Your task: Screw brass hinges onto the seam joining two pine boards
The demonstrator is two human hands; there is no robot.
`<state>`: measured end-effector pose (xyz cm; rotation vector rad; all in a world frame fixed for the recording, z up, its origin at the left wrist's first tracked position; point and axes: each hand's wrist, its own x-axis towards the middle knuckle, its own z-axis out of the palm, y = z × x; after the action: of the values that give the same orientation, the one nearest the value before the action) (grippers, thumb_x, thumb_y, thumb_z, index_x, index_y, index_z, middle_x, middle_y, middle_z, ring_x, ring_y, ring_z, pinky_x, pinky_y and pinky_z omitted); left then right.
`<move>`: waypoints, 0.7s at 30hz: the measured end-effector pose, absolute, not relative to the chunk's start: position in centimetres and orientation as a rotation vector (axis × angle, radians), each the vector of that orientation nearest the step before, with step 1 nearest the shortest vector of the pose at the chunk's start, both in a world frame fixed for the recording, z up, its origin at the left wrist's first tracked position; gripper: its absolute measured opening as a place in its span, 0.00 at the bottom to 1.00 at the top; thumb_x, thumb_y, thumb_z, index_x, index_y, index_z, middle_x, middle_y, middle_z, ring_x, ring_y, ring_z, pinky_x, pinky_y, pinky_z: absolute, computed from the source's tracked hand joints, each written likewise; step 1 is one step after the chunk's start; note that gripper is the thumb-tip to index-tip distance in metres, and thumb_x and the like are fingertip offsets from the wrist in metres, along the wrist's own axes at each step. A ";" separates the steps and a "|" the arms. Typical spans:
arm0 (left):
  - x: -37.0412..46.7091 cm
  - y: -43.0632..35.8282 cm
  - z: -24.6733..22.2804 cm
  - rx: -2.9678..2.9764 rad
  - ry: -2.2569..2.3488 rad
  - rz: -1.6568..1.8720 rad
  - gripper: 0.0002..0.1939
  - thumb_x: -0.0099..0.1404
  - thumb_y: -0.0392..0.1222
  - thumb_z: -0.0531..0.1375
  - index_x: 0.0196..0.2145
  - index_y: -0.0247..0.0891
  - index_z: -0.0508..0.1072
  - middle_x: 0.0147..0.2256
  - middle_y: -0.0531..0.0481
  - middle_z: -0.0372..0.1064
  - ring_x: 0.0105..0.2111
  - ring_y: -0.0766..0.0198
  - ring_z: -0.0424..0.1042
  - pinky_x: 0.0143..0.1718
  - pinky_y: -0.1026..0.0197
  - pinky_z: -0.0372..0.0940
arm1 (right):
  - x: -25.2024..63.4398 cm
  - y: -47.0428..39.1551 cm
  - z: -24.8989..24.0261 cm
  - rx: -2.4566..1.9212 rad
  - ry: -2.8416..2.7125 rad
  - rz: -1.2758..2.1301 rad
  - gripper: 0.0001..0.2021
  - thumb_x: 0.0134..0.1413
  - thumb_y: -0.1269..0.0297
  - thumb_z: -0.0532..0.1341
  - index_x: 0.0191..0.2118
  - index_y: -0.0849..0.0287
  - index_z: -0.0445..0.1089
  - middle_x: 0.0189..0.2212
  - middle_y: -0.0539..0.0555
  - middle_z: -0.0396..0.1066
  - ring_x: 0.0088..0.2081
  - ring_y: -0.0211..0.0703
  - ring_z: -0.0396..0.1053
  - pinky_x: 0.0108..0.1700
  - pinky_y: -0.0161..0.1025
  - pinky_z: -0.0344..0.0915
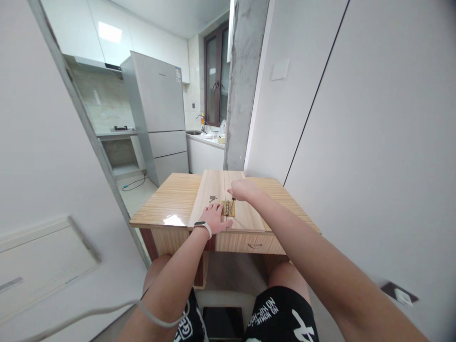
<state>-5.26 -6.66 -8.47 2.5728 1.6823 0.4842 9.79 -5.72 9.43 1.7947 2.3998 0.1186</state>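
On the left of the desk [171,194], beside two pale boards, the wood is bare and shiny. Near the fingers of the left hand [213,218] lies a small dark pile of screws [213,199]; that hand is spread flat, pressing the left board [210,181]. Just right of its fingers, the brass hinge [227,208] straddles the seam. Over the hinge's right leaf stands a screwdriver [233,199], its top gripped by the closed right hand [242,189].

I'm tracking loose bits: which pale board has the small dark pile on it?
The left pale board: the pile lies just beyond the left hand. The right pale board has no pile.
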 end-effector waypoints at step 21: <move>-5.4 -6.5 -8.7 2.571 1.681 0.511 0.41 0.64 0.73 0.50 0.64 0.42 0.63 0.62 0.39 0.61 0.63 0.43 0.57 0.62 0.43 0.53 | 9.7 -5.2 9.1 1.774 2.412 0.196 0.26 0.71 0.48 0.50 0.53 0.63 0.76 0.50 0.70 0.76 0.54 0.58 0.73 0.50 0.45 0.68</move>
<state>-5.36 -6.46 -8.69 2.5714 1.6808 0.5113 9.69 -5.15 9.09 1.7737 2.4122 0.1957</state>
